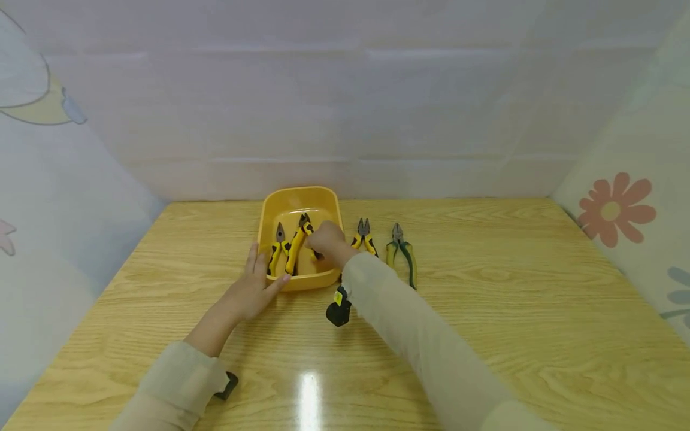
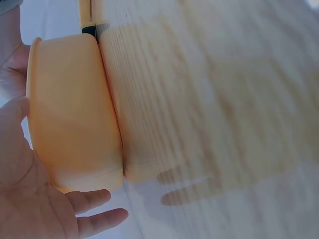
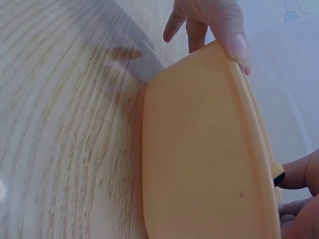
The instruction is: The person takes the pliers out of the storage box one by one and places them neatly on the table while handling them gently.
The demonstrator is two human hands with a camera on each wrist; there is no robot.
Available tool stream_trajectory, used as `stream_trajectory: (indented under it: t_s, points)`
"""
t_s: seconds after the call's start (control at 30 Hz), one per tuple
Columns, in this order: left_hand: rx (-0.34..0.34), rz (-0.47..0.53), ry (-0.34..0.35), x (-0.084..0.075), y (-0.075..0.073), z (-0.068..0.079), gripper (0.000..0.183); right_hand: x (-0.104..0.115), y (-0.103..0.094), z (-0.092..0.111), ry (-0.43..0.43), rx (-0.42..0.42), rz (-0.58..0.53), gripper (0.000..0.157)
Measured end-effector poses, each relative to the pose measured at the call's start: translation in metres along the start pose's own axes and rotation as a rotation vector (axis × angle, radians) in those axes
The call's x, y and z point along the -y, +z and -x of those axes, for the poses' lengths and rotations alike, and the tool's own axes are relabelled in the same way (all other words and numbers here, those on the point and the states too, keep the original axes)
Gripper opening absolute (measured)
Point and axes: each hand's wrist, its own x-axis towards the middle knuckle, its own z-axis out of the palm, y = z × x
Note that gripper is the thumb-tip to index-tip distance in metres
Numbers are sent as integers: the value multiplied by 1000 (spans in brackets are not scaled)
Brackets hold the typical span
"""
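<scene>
A yellow plastic tray point(image 1: 309, 282) stands on the table with pliers inside. At its near left corner my left hand point(image 1: 249, 294) spreads its fingers along the side, the thumb at the front rim. Inside lie needle-nose pliers point(image 1: 274, 257) with yellow and black handles. Beside them, yellow-and-black pliers point(image 1: 293, 251) point their head toward the back. My right hand point(image 1: 327, 240) pinches their right handle; a handle tip point(image 3: 278, 174) shows between thumb and fingers in the right wrist view. The hand hides part of that handle.
Right of the tray lie yellow-and-black pliers point(image 1: 363, 230), partly hidden by the right sleeve, and green-and-yellow pliers point(image 1: 399, 242). The wooden table point(image 1: 512, 287) meets a pale covered wall point(image 1: 431, 120) behind. Patterned panels flank both sides.
</scene>
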Motion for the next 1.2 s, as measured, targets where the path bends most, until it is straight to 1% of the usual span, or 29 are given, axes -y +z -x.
stream_trajectory:
  t_s: [0.13,0.27,0.4,0.53,0.57,0.67,0.73,0.77,0.87,0.9,1.07,1.2]
  points:
    - [-4,8,-6,0,0,0,79,0,-3,2,-5,23,-32,19]
    - [-6,5,-12,-1,0,0,79,-1,-6,2,-17,27,-5,16]
    - [-5,-1,-16,-1,1,0,79,-1,-8,-2,11,11,3,17]
    - [-3,-2,-16,-1,2,0,81,-6,-12,-7,19,15,-71,13]
    - [-2,-3,-16,-1,2,-1,81,-7,-13,-7,15,17,-99,14]
    - [-3,-9,-11,0,3,-1,84,-11,-17,-4,-12,34,-176,27]
    - [-5,-11,-8,0,3,-1,85,-12,-20,0,-21,42,-212,31]
    - [-6,-11,-7,0,4,-1,85,-13,-21,1,-35,53,-238,30]
    - [-8,-8,-5,0,4,-2,84,-14,-24,5,-58,85,-291,17]
    - [-8,-9,-5,-1,4,-2,84,-14,-25,7,-64,96,-304,15]
    - [-5,-12,-7,-1,4,-3,84,-15,-29,13,-94,149,-365,25]
    - [0,-17,-14,-1,4,-3,84,-17,-30,19,-97,161,-388,27]
